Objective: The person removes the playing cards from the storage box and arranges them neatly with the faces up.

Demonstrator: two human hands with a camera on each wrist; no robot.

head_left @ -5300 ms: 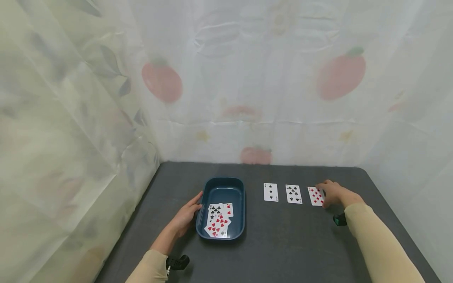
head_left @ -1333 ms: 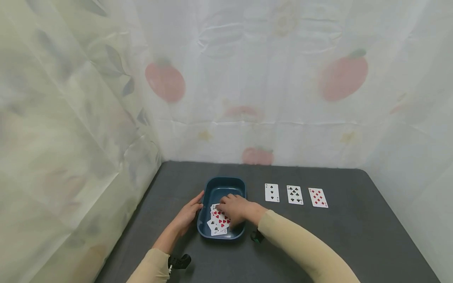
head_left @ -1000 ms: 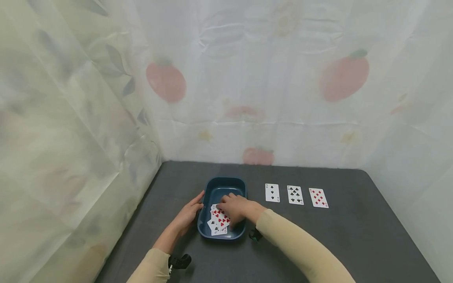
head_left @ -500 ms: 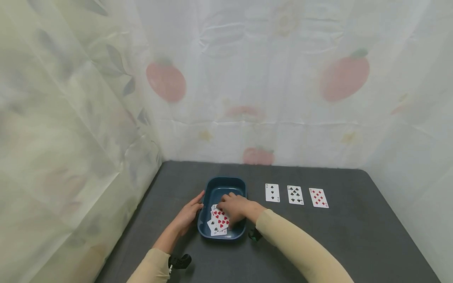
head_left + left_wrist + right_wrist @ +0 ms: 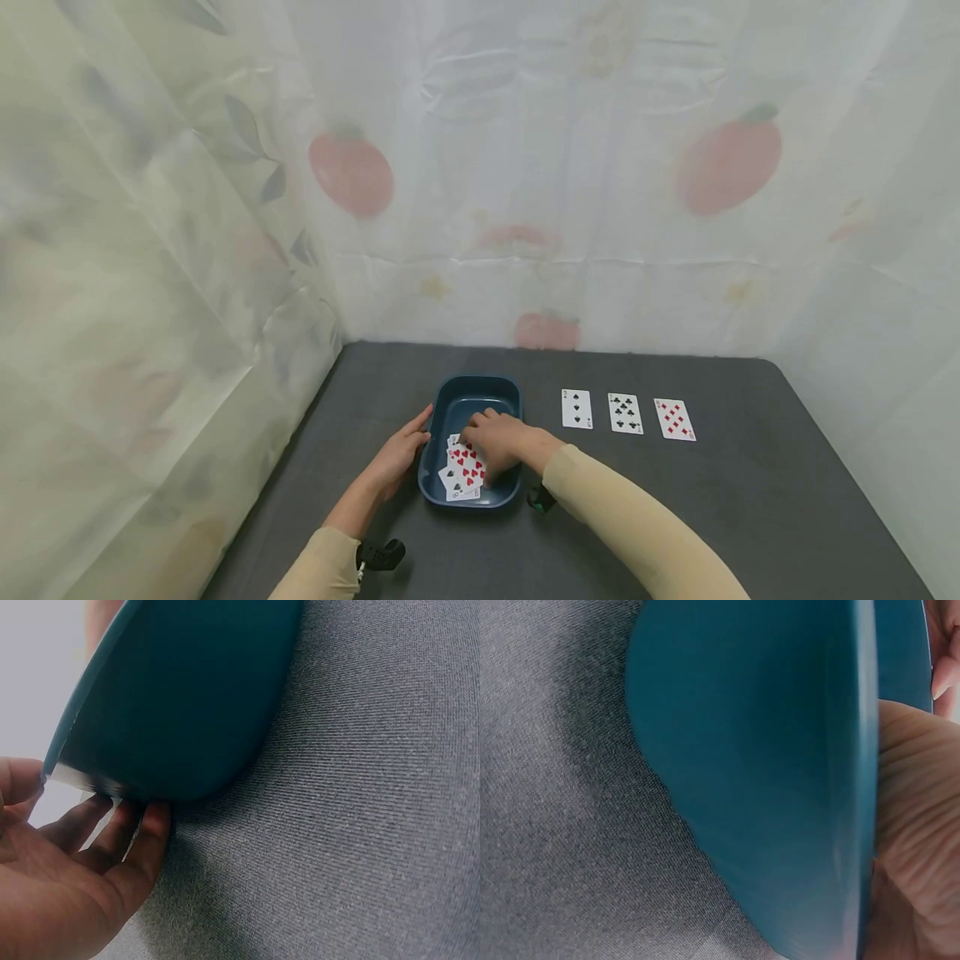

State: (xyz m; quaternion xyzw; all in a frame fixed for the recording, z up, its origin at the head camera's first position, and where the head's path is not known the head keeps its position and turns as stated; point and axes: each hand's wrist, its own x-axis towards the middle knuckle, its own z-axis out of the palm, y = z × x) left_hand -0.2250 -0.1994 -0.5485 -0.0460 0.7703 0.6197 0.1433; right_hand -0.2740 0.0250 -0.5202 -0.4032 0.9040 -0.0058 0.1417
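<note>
In the head view, a dark blue tray (image 5: 454, 407) holds several overlapping playing cards. A hearts card (image 5: 465, 462) is on top, over a spades card (image 5: 454, 492). My left hand (image 5: 393, 458) steadies the tray's left side; in the left wrist view its thumb touches the rim and its fingers (image 5: 142, 855) lie along the outer wall. My right hand (image 5: 495, 442) reaches over the tray's right rim and bends down over the cards. Its palm hides part of them. In the right wrist view the tray wall (image 5: 757, 750) covers its fingertips, so I cannot tell whether they pinch a card.
Right of the tray, three face-up cards lie apart in a row on the dark grey table (image 5: 600, 517): a three of spades (image 5: 577, 409), a clubs card (image 5: 625, 414) and a diamonds card (image 5: 675, 419). Patterned curtains (image 5: 540, 208) enclose the table's back and sides.
My right hand has left the diamonds card and come over into the tray. The cards in the tray have shifted, with the hearts card moving slightly left lately. My left hand stays put.
</note>
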